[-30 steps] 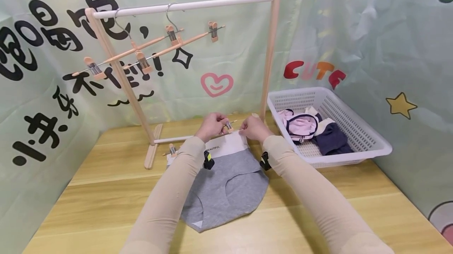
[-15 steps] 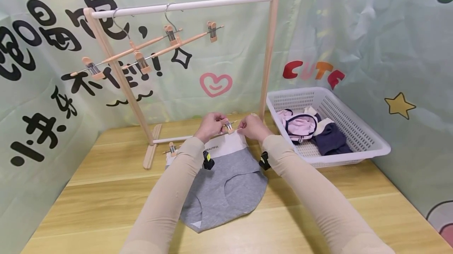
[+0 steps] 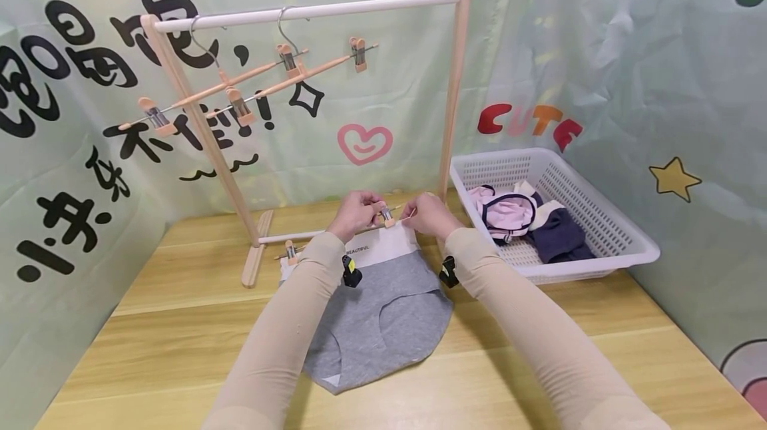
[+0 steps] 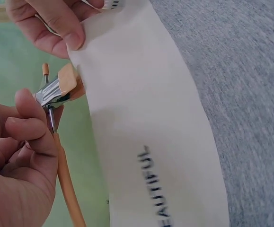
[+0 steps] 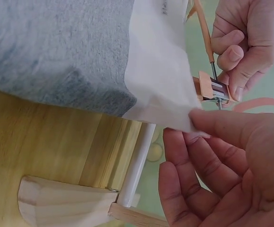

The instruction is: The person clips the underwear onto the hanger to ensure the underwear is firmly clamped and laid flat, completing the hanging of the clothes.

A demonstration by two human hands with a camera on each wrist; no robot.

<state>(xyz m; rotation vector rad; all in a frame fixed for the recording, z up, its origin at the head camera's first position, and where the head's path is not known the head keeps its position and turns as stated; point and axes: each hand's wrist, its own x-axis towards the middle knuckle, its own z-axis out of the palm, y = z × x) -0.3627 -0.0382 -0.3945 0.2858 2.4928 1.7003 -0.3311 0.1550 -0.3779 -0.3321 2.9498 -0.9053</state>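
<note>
Grey underpants [image 3: 395, 323] lie on the table, their white waistband [image 3: 383, 245] printed "BEAUTIFUL" and facing away from me. At the waistband's right corner, my right hand [image 3: 433, 215] pinches the fabric between thumb and fingers. My left hand [image 3: 355, 214] pinches the handles of a peach clip [image 3: 387, 217] on a trouser hanger [image 4: 66, 175]. In the left wrist view, this clip's tip is right at the waistband's edge; whether fabric lies inside it cannot be told. The hanger's other clip [image 3: 291, 252] is at the waistband's left end; its hold on the cloth is unclear.
Behind the hands stands a wooden rack [image 3: 457, 84] with a white top rail [image 3: 359, 6]. Two clip hangers [image 3: 257, 77] hang there without clothes. At right, a white basket [image 3: 623, 253] holds pink and navy garments [image 3: 560, 233]. Printed cloth [image 3: 677, 84] backs the table [image 3: 180, 323].
</note>
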